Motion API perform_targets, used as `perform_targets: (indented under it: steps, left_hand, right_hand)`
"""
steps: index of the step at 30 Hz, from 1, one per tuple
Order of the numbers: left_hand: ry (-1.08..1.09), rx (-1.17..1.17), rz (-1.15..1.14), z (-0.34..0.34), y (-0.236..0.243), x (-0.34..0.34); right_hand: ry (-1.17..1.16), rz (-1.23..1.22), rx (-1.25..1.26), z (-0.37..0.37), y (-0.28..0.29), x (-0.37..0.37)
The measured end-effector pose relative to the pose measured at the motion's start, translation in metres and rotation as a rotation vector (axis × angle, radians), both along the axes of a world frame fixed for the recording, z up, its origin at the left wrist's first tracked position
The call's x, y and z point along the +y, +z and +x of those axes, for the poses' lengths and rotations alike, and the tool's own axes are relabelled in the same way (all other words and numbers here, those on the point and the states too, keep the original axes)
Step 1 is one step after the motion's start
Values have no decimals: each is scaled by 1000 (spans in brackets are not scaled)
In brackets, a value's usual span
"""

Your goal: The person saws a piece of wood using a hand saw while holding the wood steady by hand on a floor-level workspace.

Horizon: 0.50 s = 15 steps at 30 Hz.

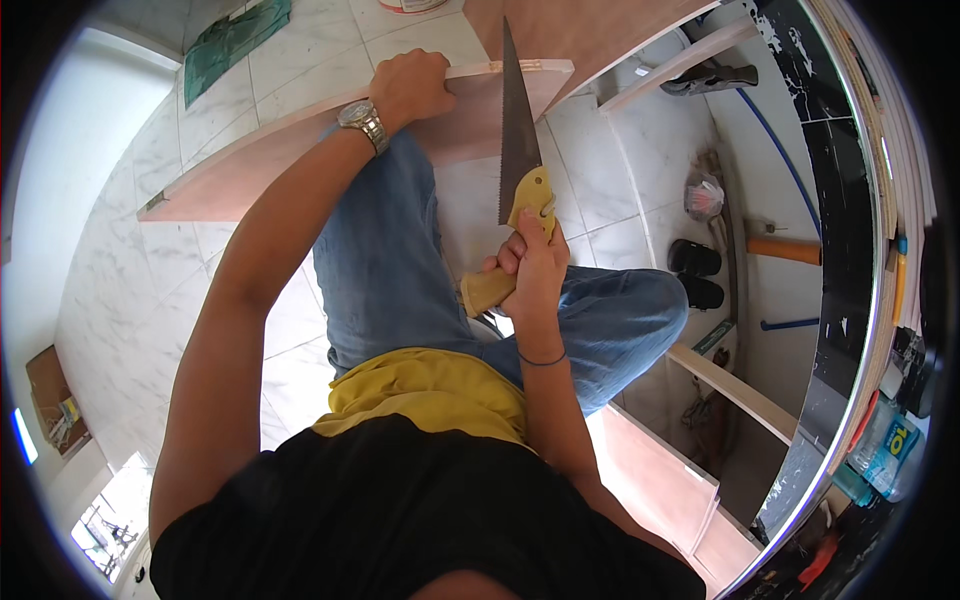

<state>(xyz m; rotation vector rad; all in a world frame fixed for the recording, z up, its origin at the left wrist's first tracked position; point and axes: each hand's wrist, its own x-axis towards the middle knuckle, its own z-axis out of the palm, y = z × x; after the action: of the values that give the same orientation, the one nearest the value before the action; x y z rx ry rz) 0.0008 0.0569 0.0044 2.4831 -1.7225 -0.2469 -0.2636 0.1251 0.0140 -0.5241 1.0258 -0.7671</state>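
A long pinkish wooden board [480, 120] stands on edge across my jeans-clad left leg. My left hand [410, 85], with a metal watch at the wrist, grips its top edge near the middle. A hand saw [518, 115] with a pale yellow handle is in my right hand [530, 260], fingers wrapped round the grip. Its dark toothed blade points away from me, passing over the board's top edge toward the board's right end. Whether the blade touches the wood, I cannot tell.
More boards [655, 445] lie at my lower right; another [570, 25] stands beyond. Black sandals [696, 258], pipes and a wooden rail [730, 385] sit under a dark counter [815, 110] holding a plastic bottle [885, 450]. A green cloth [225, 50] lies on the tiled floor [140, 290].
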Motion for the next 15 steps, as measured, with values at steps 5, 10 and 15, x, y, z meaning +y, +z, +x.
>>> perform_targets:
  steps: [5,10,15]
  left_hand:
    - [-41,19,-29,-9,-2,0]
    - [1,-18,-40,3,-9,5]
    - [-43,18,-5,-6,2,5]
  right_hand:
    - [-59,-52,-46,41,-18,-50]
    - [-51,-1,54,12,-9,-6]
    - [-54,43,51,23,-3,-24]
